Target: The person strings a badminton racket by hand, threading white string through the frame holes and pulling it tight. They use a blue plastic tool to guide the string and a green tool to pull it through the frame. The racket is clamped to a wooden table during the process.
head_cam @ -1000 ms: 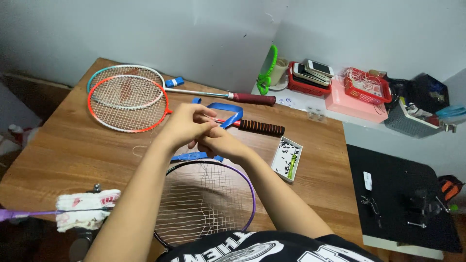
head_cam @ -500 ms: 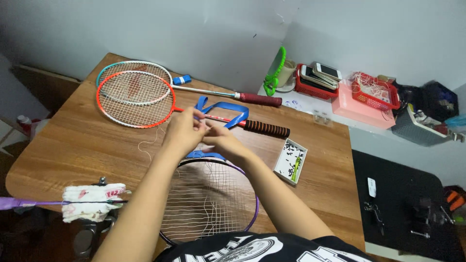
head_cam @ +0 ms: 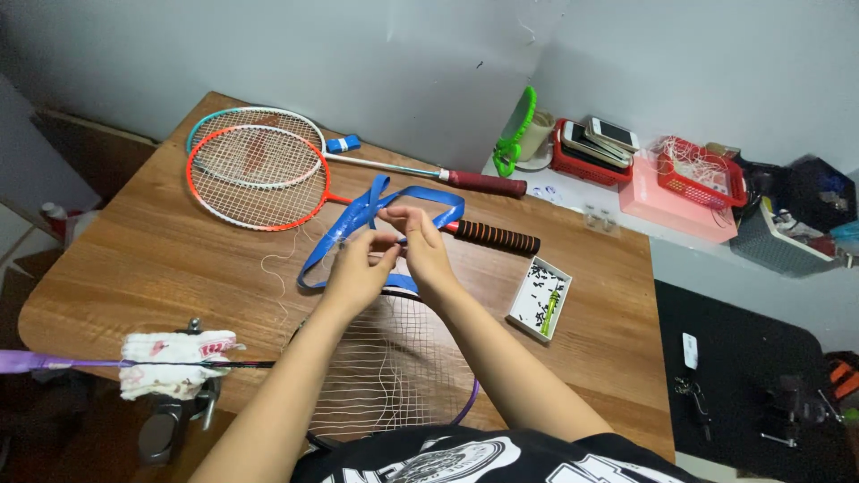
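Change since earlier: both hands have lifted slightly off the purple racket and drawn the blue tape out into a wider loop; camera has tipped, so the whole table sits lower in view.

Head view, hands: left hand (head_cam: 356, 266) and right hand (head_cam: 420, 243) meet fingertip to fingertip over the table centre, just above the racket head.
Grip: both pinched narrow on the tape; thumb and forefinger closed on it, no gap visible.
Tape (head_cam: 376, 210): blue ribbon, looped. One run goes from the pinch down-left to the table; another arcs up and right over the hands.
Long axis: tape runs roughly lower-left to upper-right, across the forearms.
Nearer hand: left is nearer the trailing lower end, right nearer the upper arc.
Purple racket (head_cam: 394, 362): strung head lies under the forearms, close to the body, rim partly hidden by the arms.
Beyond hands: orange racket (head_cam: 255, 179) with a teal racket (head_cam: 224, 121) under it; the orange one's black grip (head_cam: 497, 238) lies just right of the hands.
Right: white box (head_cam: 540, 288) of small parts, apart from the right forearm.
Left: cloth-wrapped clamp (head_cam: 174, 362) at the near edge.
Room: bare wood left of the hands; table (head_cam: 116, 259) edge well off.
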